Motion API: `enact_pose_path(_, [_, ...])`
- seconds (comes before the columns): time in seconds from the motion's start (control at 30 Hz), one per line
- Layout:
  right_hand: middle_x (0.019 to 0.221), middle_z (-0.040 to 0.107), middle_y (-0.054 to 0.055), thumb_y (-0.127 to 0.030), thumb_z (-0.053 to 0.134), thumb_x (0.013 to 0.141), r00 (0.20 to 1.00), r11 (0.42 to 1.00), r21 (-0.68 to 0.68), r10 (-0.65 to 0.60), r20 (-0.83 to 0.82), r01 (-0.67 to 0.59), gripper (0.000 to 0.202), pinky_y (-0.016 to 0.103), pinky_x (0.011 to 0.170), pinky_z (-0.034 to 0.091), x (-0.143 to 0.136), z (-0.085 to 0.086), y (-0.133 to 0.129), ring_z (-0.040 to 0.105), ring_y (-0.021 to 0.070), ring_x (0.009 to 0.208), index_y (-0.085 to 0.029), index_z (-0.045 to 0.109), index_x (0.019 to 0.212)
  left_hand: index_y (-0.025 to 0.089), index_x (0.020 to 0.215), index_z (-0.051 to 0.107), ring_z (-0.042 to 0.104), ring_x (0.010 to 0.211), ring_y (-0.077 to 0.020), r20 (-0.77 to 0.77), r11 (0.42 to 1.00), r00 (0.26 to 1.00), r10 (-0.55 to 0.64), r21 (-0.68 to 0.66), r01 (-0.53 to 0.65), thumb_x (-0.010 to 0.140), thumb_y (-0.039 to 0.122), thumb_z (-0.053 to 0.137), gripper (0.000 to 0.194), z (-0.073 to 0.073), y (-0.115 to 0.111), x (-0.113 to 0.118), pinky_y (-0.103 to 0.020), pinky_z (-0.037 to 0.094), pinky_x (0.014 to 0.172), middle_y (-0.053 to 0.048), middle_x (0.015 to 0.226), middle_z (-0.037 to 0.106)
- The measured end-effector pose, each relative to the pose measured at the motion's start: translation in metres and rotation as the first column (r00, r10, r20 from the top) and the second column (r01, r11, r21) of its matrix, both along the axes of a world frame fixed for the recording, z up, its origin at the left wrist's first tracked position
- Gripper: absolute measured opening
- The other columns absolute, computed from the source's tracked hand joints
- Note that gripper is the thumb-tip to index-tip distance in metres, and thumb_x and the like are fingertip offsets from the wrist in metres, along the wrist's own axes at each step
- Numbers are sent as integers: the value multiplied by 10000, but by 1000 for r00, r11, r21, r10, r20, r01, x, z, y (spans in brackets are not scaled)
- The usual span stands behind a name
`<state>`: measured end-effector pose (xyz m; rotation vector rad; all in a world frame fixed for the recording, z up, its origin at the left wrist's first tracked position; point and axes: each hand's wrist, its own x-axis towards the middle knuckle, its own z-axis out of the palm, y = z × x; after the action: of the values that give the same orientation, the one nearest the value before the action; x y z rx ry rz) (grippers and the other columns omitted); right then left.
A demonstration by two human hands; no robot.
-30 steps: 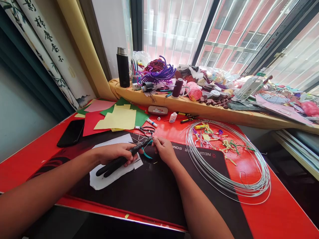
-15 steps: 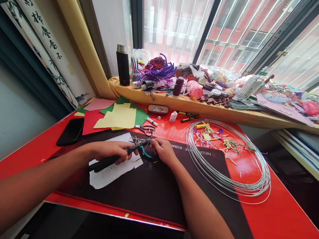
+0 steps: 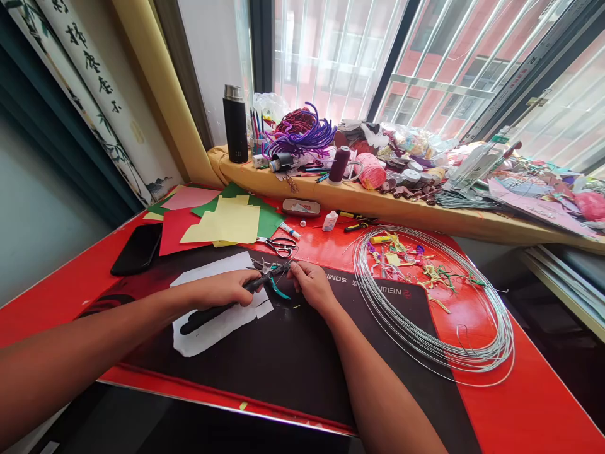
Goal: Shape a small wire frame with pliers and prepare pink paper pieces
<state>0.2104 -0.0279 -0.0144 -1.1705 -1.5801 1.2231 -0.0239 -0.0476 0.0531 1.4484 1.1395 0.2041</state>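
Observation:
My left hand is wrapped round black-handled pliers, whose jaws point right toward my other hand. My right hand is closed in a pinch at the tip of the pliers; what it holds is too small to name. Just below the jaws lies a teal-handled tool on the black mat. A cut white paper sheet rests under the pliers' handles. Thin wire pieces lie beside the jaws.
A large wire coil lies at the right, around colourful scraps. Coloured paper, a black phone and scissors lie behind. The crowded windowsill holds a black bottle and purple cords.
The pliers and my left hand have shifted slightly to the right, and the handles have come a little closer together. My right hand is nearly unmoved. The view has shifted slightly.

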Motion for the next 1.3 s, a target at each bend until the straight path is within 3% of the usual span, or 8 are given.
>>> enact_pose_path(0.2, [429,460,-58,-495,522,936,999,998,-40,-38,0,38,402,244,481,317,-1,-2,1,427,129,418,-215,612,662,218,812,534,419,609,-172,-15,998,1000,-20,52,21,537,161,573,284,-2,3,2,-273,261,486,3,751,482])
enact_pose_path(0.33, [407,382,-75,-498,539,907,993,993,-108,-62,-99,52,398,241,439,259,-1,-4,3,347,112,393,-224,545,618,206,833,553,447,659,-181,-48,989,998,-35,141,41,537,166,587,300,-5,5,7,-269,292,529,-5,793,526])
enact_pose_path(0.57, [415,345,-83,-514,571,880,980,986,-163,-74,-186,43,399,245,418,220,0,-8,7,323,100,379,-221,521,614,207,902,537,472,704,-180,-46,983,991,-130,128,134,562,173,554,342,-5,11,11,-267,325,570,9,826,517])
enact_pose_path(0.7, [435,336,-88,-555,574,889,973,985,-171,-43,-227,4,420,248,426,242,-2,-4,5,337,101,383,-219,532,641,219,885,549,429,637,-159,52,997,996,-77,-18,78,570,176,571,318,-5,8,4,-266,293,515,16,796,491])
enact_pose_path(0.87, [467,407,-72,-560,547,943,984,998,-57,2,-178,-12,430,254,473,305,-4,-1,2,417,116,420,-213,583,692,224,956,639,484,650,-157,226,975,973,50,-224,3,566,164,612,396,-3,-3,1,-255,355,543,8,811,543])
enact_pose_path(1.13, [479,502,-50,-486,507,1006,995,990,101,-100,-4,100,410,268,551,365,-2,4,-2,468,140,476,-214,623,721,185,1083,644,621,823,-198,370,940,909,192,-334,-63,596,130,616,491,-3,-19,15,-305,493,735,-30,931,660])
enact_pose_path(1.3, [490,509,-50,-479,495,1018,994,987,128,-100,37,94,412,268,562,366,-1,4,-2,476,142,484,-217,618,726,185,1080,638,641,843,-197,308,956,932,192,-275,-106,602,118,617,483,0,-22,17,-293,495,721,-32,938,676])
